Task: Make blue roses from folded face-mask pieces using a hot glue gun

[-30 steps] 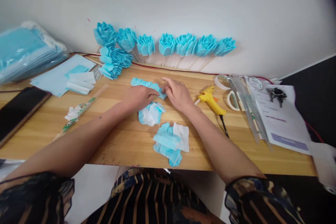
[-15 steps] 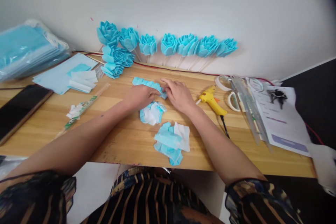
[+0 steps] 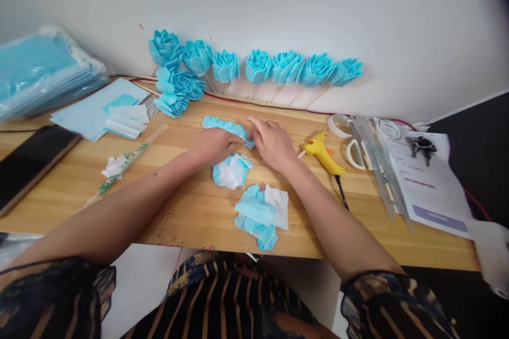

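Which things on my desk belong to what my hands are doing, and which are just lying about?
Likely part of the work:
pleated blue strip, at the left hand and right hand
crumpled blue-and-white pieces
yellow glue gun
blue flowers on sticks
pale blue sheets

Probably just lying about:
smartphone
keys
printed sheet
green-printed wrapper

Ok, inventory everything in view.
Flowers: about ten, blue, rear
Strip: one, blue, centre
Crumpled piles: two, blue and white, front
Bagged stack: one, blue, left
Sheets: several, pale, left
Phone: one, black, left
Wrapper: one, clear, left
Glue gun: one, yellow, right
Loops: two, white, right
Plastic pieces: uncounted, clear, right
Roll: one, white, right
Paper: one, white, right
Keys: one bunch, dark, on paper
Table: one, brown, centre
Wall: one, white, rear
Left hand, right hand: one each, at strip
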Tool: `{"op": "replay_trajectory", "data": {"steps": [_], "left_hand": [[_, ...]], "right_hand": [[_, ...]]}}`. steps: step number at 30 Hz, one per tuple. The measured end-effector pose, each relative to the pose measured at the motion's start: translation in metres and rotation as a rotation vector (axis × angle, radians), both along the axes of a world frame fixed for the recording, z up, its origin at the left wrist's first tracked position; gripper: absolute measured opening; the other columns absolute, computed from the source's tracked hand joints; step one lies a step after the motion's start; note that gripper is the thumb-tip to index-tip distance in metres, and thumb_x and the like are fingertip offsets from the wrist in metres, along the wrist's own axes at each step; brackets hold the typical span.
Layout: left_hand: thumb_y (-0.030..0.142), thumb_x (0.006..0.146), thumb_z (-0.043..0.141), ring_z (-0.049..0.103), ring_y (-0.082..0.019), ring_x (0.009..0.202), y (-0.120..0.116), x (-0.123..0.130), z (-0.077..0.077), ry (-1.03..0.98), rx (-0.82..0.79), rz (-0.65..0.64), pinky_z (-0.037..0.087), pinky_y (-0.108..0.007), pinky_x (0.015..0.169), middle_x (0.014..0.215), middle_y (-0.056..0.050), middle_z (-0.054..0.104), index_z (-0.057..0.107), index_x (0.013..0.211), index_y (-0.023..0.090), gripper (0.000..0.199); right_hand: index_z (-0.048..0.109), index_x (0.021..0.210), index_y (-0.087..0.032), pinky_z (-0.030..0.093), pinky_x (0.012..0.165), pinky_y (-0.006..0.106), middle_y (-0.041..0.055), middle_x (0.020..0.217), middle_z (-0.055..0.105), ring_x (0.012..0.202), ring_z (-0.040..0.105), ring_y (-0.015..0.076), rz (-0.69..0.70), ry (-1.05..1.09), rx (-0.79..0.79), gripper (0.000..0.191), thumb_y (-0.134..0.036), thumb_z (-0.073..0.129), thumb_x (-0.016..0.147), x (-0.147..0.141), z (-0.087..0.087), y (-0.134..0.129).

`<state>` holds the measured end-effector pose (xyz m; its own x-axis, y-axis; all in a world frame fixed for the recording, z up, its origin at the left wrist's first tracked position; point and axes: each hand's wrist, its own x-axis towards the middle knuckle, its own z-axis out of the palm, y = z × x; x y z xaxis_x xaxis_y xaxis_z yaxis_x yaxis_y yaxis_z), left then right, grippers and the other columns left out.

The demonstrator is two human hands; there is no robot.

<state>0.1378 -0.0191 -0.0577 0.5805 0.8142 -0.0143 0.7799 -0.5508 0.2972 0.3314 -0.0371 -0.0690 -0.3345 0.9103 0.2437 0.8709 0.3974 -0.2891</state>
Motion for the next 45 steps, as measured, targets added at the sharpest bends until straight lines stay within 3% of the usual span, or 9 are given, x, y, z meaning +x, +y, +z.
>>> {"op": "replay_trajectory", "data": {"steps": [5, 12, 20, 29, 37, 45], "left_hand": [[0.02, 0.093, 0.045, 0.069, -0.022, 0.093, 0.0, 0.0, 0.001, -0.009, -0.014, 0.013, 0.047, -0.03, 0.078, 0.11, -0.004, 0.077, 0.075, 0.118, 0.03, 0.04], [0.02, 0.093, 0.046, 0.066, -0.018, 0.088, -0.001, 0.0, 0.001, -0.025, 0.001, 0.005, 0.044, -0.026, 0.075, 0.106, -0.001, 0.078, 0.074, 0.118, 0.028, 0.038], [0.02, 0.094, 0.044, 0.068, -0.021, 0.094, -0.002, 0.0, 0.002, -0.013, -0.013, 0.009, 0.046, -0.029, 0.078, 0.112, -0.003, 0.077, 0.074, 0.119, 0.029, 0.04], [0.022, 0.093, 0.044, 0.069, -0.022, 0.093, 0.0, 0.0, 0.0, 0.004, 0.002, -0.013, 0.046, -0.029, 0.075, 0.108, -0.004, 0.077, 0.074, 0.119, 0.031, 0.041], [0.02, 0.09, 0.046, 0.064, -0.014, 0.071, 0.006, -0.004, -0.006, -0.18, -0.054, 0.028, 0.043, -0.024, 0.067, 0.088, -0.001, 0.078, 0.076, 0.116, 0.027, 0.04], [0.025, 0.095, 0.045, 0.067, -0.018, 0.086, 0.001, 0.001, -0.002, 0.054, 0.017, -0.046, 0.042, -0.025, 0.071, 0.105, -0.002, 0.078, 0.072, 0.121, 0.035, 0.04]], "right_hand": [[0.047, 0.143, -0.018, 0.042, 0.096, 0.049, 0.0073, 0.1, 0.077, 0.104, 0.063, 0.03, -0.031, 0.064, 0.03, 0.051, -0.016, 0.036, 0.094, 0.004, 0.0, -0.001], [0.048, 0.142, -0.017, 0.041, 0.1, 0.049, 0.0069, 0.104, 0.076, 0.106, 0.063, 0.0292, 0.041, 0.059, -0.001, 0.048, -0.019, 0.036, 0.096, 0.002, -0.003, 0.001], [0.052, 0.138, -0.017, 0.043, 0.097, 0.048, 0.009, 0.1, 0.077, 0.105, 0.065, 0.0301, -0.064, 0.066, 0.07, 0.046, -0.02, 0.037, 0.095, 0.012, 0.0, 0.001], [0.06, 0.125, -0.019, 0.044, 0.095, 0.041, 0.0064, 0.098, 0.078, 0.101, 0.07, 0.0254, 0.085, 0.139, 0.045, 0.034, -0.03, 0.04, 0.099, 0.006, 0.005, -0.005], [0.061, 0.124, -0.017, 0.043, 0.095, 0.039, 0.0069, 0.097, 0.078, 0.1, 0.07, 0.0242, 0.076, 0.105, -0.021, 0.033, -0.028, 0.041, 0.099, 0.005, 0.004, -0.003], [0.064, 0.12, -0.019, 0.043, 0.095, 0.037, 0.0034, 0.091, 0.079, 0.099, 0.07, 0.0234, 0.071, 0.135, -0.019, 0.032, -0.027, 0.042, 0.098, 0.005, 0.003, 0.0]]}}
